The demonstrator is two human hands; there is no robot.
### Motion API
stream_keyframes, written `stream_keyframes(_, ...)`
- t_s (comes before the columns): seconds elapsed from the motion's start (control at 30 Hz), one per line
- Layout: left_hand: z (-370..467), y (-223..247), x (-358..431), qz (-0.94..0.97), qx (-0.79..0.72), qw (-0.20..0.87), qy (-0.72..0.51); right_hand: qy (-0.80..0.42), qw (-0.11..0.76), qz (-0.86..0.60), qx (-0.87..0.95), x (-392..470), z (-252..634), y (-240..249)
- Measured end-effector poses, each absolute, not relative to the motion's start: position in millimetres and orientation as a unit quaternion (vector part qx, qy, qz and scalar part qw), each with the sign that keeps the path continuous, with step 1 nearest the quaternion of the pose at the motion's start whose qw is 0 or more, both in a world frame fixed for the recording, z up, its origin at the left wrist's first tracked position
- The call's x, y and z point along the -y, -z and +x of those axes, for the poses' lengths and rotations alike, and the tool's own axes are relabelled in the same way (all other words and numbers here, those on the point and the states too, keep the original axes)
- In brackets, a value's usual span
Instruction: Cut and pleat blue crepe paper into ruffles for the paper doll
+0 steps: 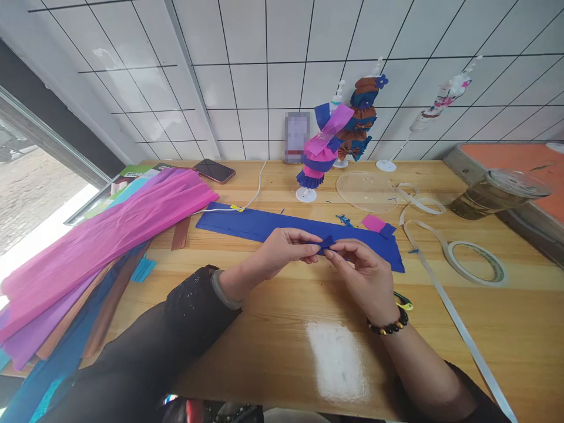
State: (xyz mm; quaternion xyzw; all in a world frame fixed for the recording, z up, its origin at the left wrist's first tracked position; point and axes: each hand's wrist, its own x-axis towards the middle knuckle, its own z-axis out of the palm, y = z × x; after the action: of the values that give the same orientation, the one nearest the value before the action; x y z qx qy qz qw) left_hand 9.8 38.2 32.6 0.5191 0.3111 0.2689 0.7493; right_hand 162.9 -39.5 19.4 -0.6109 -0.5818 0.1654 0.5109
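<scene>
Between my two hands is a small piece of dark blue crepe paper, gathered into pleats. My left hand pinches its left end, and the fingers of my right hand pinch the other side. Both hands are held over the front edge of a long dark blue crepe paper strip lying flat on the table. Scissors with a yellow-green and black handle lie partly hidden behind my right wrist. Small pink and blue paper pieces rest on the strip's right part, beside blue scraps.
Stacked crepe paper sheets cover the left side, near a phone. Ruffled paper figures on stands are at the back. To the right are a tape roll, loose white tape, a clear disc and a lidded cup.
</scene>
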Motion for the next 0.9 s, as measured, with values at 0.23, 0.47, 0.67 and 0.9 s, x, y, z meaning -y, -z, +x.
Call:
stream_keyframes(0.23, 9.2, -32.8, -37.7, 0.541, -0.305, 0.743, -0.250, -0.225, 0.549, -0.563, 0.575, 38.4, 163.8, -16.3)
stream_keyframes(0.47, 7.2, -34.7, -37.2, 0.593, -0.277, 0.720, -0.232, -0.244, 0.528, -0.565, 0.586, 41.0, 163.8, -17.1)
stream_keyframes(0.67, 2.9, -35.9, -29.2, 0.724, -0.287, 0.559, -0.284, -0.202, 0.519, -0.586, 0.589, 41.4, 162.5, -15.3)
stream_keyframes(0.9, 2.6, -36.7, -29.7, 0.795, -0.309, 0.416, -0.316, -0.161, 0.489, -0.586, 0.626, 41.8, 162.7, -16.0)
